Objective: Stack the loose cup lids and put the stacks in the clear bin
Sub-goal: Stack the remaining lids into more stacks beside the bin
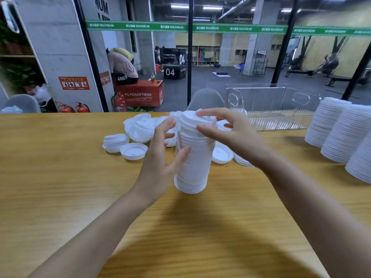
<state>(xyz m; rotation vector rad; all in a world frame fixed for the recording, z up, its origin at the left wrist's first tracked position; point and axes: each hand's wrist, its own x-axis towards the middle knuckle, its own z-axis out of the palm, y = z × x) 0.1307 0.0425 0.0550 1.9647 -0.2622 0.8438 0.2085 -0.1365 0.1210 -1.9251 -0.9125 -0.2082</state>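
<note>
A tall stack of white cup lids [192,167] stands upright on the wooden table [60,187] in the middle of the view. My left hand [160,163] is at its left side, thumb against the stack and fingers spread loosely. My right hand [230,133] pinches the top of the stack, fingers over the top lid and thumb on the side. Loose white lids [138,129] lie in a heap behind and left of the stack. A single upturned lid [221,154] lies to its right. The clear bin [261,97] stands at the far right of the table.
Three tall lid stacks [341,133] lean at the right edge of the table, beside the bin. A grey chair back [206,99] shows behind the table's far edge. Beyond a glass wall is a gym with a person seated on a red box.
</note>
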